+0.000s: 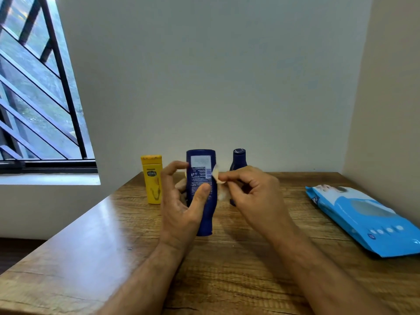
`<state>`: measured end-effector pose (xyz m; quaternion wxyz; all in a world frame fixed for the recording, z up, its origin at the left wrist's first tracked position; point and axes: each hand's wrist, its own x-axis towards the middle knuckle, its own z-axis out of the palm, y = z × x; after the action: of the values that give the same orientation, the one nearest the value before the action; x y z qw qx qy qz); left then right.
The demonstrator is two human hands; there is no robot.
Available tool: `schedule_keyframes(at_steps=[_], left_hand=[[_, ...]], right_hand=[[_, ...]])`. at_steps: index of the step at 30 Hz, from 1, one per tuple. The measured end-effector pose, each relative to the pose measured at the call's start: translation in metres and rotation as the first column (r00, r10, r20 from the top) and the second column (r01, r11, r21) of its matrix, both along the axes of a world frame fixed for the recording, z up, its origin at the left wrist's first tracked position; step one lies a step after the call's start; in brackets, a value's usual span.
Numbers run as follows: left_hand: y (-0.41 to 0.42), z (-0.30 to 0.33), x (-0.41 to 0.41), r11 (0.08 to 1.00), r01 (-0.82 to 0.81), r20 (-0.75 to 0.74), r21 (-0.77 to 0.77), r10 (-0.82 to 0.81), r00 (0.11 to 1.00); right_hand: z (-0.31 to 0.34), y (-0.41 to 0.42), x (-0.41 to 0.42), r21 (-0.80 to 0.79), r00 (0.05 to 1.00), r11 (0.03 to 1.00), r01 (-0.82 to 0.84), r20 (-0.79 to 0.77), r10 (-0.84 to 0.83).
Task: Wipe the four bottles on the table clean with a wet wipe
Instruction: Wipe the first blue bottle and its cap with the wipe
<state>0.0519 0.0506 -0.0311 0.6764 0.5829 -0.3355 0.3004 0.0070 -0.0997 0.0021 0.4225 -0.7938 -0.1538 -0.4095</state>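
Looking down from the head camera, the left hand [179, 201] grips a dark blue bottle [203, 192] and holds it raised above the bench [113, 235], cap end pointing down and the printed back label facing the camera. Its thumb presses across the front of the bottle while the fingers wrap round the far side. The right hand [254, 192] pinches a small folded wet wipe [218, 178] between thumb and forefinger, and the wipe touches the right edge of the bottle, just beside the barcode. The two hands sit close together, with only the bottle and wipe between them.

Behind the left hand a yellow bottle [153, 178] stands upright near the back edge of the bench. A second dark blue bottle [238, 159] stands upright behind the right hand, which hides its lower half (only the cap and shoulders show clearly). A fourth bottle cannot be made out. A blue pack of wet wipes [368, 219] lies flat at the right side of the bench, well apart from the hands. A barred window [38, 87] fills the upper left.
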Motion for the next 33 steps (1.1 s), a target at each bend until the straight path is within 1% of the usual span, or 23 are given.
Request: schedule_keyframes(at_steps=[3,6,9,12,13,14,16,17,18,20,22,23,25,27,30,31,33], left_hand=[[-0.001,0.000,-0.002,0.996,-0.025,0.072,0.088,0.018,0.997],[0.001,-0.003,0.004,0.996,0.010,0.044,0.085,-0.014,0.999],[0.002,-0.006,0.011,0.997,0.051,-0.029,0.064,-0.049,0.998],[0.002,-0.008,0.003,0.990,0.132,-0.055,0.045,-0.129,0.990],[0.001,-0.006,0.008,0.991,0.123,-0.063,0.051,-0.120,0.991],[0.001,-0.006,0.014,0.989,0.119,-0.069,0.085,-0.113,0.991],[-0.002,0.002,0.025,0.971,0.146,-0.196,0.189,-0.108,0.975],[-0.003,0.005,0.027,0.962,0.142,-0.230,0.233,-0.087,0.969],[-0.003,0.004,0.023,0.959,0.090,-0.163,0.268,-0.047,0.986],[-0.001,-0.005,0.010,0.939,-0.068,0.081,0.337,0.043,0.996],[0.001,-0.010,0.001,0.921,-0.109,0.169,0.374,0.048,0.985],[-0.001,-0.008,0.006,0.921,-0.118,0.168,0.372,0.058,0.984],[-0.001,-0.007,0.008,0.916,-0.143,0.116,0.374,0.106,0.988],[0.000,-0.007,0.010,0.892,-0.226,0.099,0.392,0.203,0.974],[0.000,-0.007,0.007,0.813,-0.414,0.182,0.409,0.372,0.910],[0.000,-0.006,0.005,0.794,-0.454,0.208,0.404,0.404,0.891],[-0.001,-0.003,0.003,0.799,-0.458,0.210,0.390,0.407,0.889]], right_hand=[[0.001,-0.004,0.001,0.052,0.998,0.997,0.062,0.030,-0.063],[-0.001,-0.003,0.003,0.044,0.998,0.997,0.057,0.021,-0.058],[-0.003,-0.001,0.005,0.050,1.000,0.998,0.029,0.007,-0.029],[-0.004,-0.001,0.006,0.095,1.000,0.995,0.001,-0.031,0.002],[-0.004,-0.002,0.007,0.113,0.999,0.994,-0.003,-0.051,0.009],[-0.004,-0.003,0.008,0.130,0.997,0.992,-0.003,-0.070,0.012],[-0.004,-0.004,0.010,0.149,0.995,0.989,0.011,-0.098,0.004],[-0.004,-0.004,0.010,0.157,0.994,0.987,0.017,-0.105,-0.001],[-0.004,-0.004,0.010,0.169,0.994,0.985,0.019,-0.112,0.000],[-0.003,-0.005,0.010,0.209,0.992,0.978,0.008,-0.129,0.019],[-0.004,-0.005,0.011,0.249,0.985,0.968,-0.016,-0.162,0.058],[-0.005,-0.005,0.012,0.263,0.979,0.964,-0.028,-0.186,0.079],[-0.005,-0.005,0.013,0.287,0.963,0.957,-0.044,-0.243,0.118],[-0.004,-0.006,0.012,0.318,0.936,0.945,-0.080,-0.301,0.180],[-0.002,-0.009,0.008,0.317,0.895,0.937,-0.147,-0.361,0.263],[-0.001,-0.010,0.007,0.326,0.884,0.932,-0.160,-0.373,0.282],[0.001,-0.011,0.006,0.391,0.855,0.899,-0.196,-0.381,0.352]])
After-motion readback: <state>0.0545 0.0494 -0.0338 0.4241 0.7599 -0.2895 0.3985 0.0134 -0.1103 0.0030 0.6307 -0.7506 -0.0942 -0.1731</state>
